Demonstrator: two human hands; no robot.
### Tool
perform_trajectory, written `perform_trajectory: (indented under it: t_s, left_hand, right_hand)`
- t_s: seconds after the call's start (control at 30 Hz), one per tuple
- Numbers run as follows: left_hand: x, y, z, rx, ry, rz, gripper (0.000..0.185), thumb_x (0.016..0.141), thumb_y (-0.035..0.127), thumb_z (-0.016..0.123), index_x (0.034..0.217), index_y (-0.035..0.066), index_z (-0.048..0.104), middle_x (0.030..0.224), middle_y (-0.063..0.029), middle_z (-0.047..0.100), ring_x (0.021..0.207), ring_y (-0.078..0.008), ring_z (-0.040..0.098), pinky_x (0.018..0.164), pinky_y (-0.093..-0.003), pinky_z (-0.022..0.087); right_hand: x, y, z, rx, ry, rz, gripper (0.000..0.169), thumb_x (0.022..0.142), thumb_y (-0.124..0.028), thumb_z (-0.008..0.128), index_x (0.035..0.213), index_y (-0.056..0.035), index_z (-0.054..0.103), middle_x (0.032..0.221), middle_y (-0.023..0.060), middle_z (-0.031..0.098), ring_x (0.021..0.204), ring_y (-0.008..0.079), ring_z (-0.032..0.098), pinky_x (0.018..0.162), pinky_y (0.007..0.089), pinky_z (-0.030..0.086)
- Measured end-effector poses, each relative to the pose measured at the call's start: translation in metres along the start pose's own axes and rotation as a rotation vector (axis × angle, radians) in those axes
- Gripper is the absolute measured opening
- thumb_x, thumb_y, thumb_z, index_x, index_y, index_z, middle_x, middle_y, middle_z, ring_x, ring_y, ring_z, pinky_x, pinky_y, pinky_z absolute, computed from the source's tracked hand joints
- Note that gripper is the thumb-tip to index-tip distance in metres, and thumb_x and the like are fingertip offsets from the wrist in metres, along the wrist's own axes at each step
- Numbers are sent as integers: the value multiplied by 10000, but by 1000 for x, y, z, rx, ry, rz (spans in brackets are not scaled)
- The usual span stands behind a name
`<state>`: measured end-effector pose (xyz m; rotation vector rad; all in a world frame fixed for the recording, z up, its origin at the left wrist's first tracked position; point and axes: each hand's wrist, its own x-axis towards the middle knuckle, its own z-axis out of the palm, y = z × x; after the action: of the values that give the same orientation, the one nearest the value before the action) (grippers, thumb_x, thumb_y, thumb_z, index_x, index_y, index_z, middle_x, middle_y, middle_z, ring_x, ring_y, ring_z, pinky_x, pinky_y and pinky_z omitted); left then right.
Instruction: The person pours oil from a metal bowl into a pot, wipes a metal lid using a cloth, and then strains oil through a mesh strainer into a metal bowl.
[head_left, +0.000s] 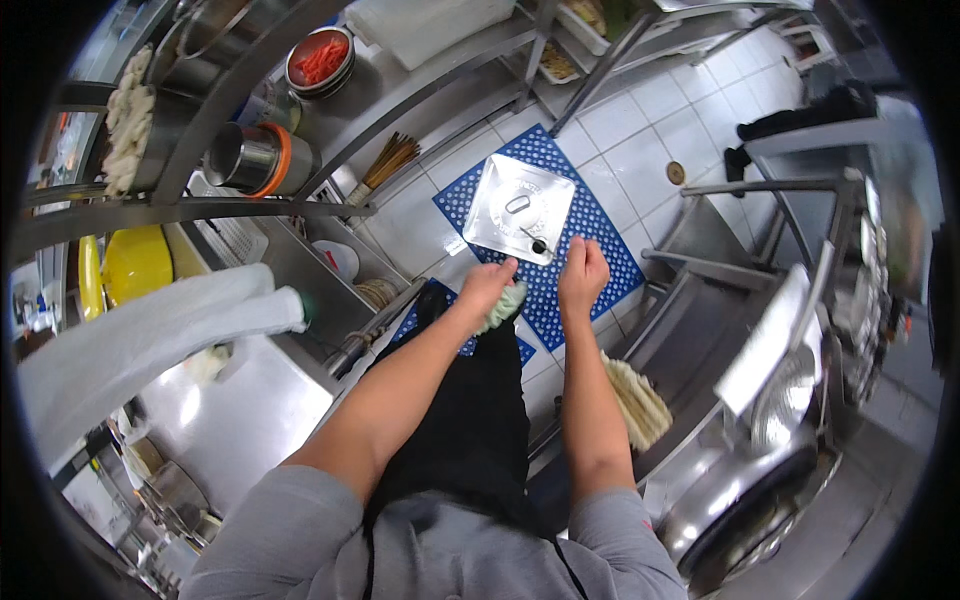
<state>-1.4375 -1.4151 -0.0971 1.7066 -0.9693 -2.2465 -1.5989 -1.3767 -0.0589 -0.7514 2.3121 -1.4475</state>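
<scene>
A square metal can (487, 202) with embossed writing on its top and a dark round opening near one corner is in front of me, over a blue perforated floor mat (600, 217). Just short of the can, my left hand (487, 289) is closed on a crumpled pale green cloth (505, 309). My right hand (583, 271) is curled into a fist beside the can's near right corner; whether it holds anything is hidden. A thin dark line runs to the opening; what it is, I cannot tell.
Steel shelving on the left bears a bowl of red strips (321, 61) and a pot with an orange band (281, 161). Bundled thin sticks (390, 165) stick out low down. Right are a steel counter, a folded cloth (637, 401) and a large pan (757, 510). A person's dark-clothed leg shows upper right.
</scene>
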Motion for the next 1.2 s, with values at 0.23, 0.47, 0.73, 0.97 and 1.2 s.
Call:
perform_trajectory:
  t_s: [0.23,0.47,0.73,0.97,1.2]
  left_hand:
    - [154,45,-90,584,292,378,259,782,269,734,931,57,727,922,-170,715,871,-290,683,827,-361,517]
    - [236,81,-104,983,326,597,311,803,204,676,1074,57,711,1007,-175,672,940,-352,649,854,-409,509]
    - [263,95,-82,995,231,697,356,812,172,664,1151,63,667,1079,-164,668,967,-364,648,861,-453,520]
    - [280,110,-76,1163,227,766,188,808,137,640,913,-19,631,850,-235,678,821,-416,661,748,-492,536]
    - [294,104,-73,1197,334,772,85,776,97,640,825,29,647,765,-184,680,742,-362,672,689,-468,544]
  right_hand:
    - [125,68,157,-93,-180,-176,405,930,-291,506,681,17,590,680,251,599,610,436,591,582,497,432]
    - [160,103,231,-242,-257,-294,403,925,-290,514,654,-4,598,672,242,613,613,425,601,577,495,456]
    - [175,94,252,-356,-343,-527,386,928,-284,530,657,-17,596,650,213,606,610,402,612,566,467,475]
    - [169,65,278,-534,-412,-673,284,872,-269,572,732,-46,680,716,160,669,596,337,654,575,429,548]
    - [171,50,282,-610,-479,-794,360,919,-347,562,758,-51,689,784,151,663,743,323,663,640,425,544]
